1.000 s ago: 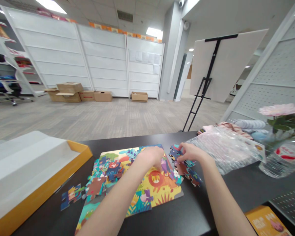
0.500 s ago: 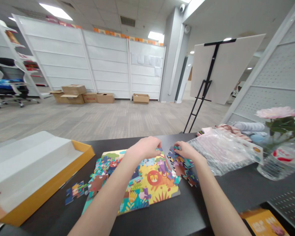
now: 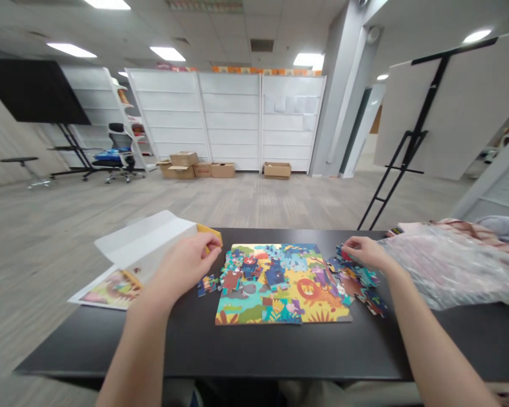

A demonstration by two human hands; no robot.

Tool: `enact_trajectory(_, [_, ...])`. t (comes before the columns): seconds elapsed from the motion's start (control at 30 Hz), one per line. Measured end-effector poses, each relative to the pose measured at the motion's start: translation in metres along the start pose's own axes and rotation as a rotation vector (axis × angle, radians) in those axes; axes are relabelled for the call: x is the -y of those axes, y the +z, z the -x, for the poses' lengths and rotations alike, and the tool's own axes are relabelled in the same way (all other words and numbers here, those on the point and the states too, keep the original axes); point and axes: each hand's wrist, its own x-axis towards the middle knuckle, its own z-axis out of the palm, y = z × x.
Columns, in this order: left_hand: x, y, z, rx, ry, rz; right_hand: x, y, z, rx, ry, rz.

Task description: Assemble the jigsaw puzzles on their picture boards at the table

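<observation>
A jigsaw puzzle with a lion and other animals lies on the black table, with some loose pieces resting on top of it. My left hand is raised left of the puzzle, in front of the box's yellow end. Its thumb and fingertips come together; whatever they hold, if anything, is hidden. At the puzzle's right side my right hand reaches over a heap of loose pieces, its fingertips closed on a reddish-blue puzzle piece. A small cluster of pieces sits left of the puzzle.
A white-lined yellow box lies at the left, beside a colourful printed sheet. Clear plastic packaging and folded cloth cover the right side. The black table ends at a near edge. An easel stands beyond it.
My left hand has moved from above the puzzle to its left, by the box. My right hand stays at the loose pieces. The view has turned left and drawn back.
</observation>
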Motion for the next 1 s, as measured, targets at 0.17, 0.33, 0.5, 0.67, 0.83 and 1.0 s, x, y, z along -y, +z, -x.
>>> enact_trajectory(0.17, [0.028,0.043,0.036,0.118,-0.062,0.107,0.02,-0.003,0.001,-0.302,-0.03,-0.237])
enact_trajectory(0.33, [0.038,0.061,0.046,0.1,-0.072,0.167,0.099,0.013,0.016,-0.166,-0.158,-0.415])
enact_trajectory(0.5, [0.041,0.064,0.048,0.132,-0.094,0.114,0.217,0.028,0.045,0.105,-0.314,-0.202])
enact_trajectory(0.67, [0.03,0.073,0.051,0.133,-0.028,0.059,0.271,0.033,0.06,0.233,-0.331,-0.158])
enact_trajectory(0.83, [0.017,0.083,0.048,0.121,0.031,-0.017,0.245,0.035,0.064,0.104,-0.182,-0.121])
enact_trajectory(1.0, [0.016,0.088,0.046,0.125,0.026,-0.1,0.207,0.042,0.075,-0.112,-0.016,-0.149])
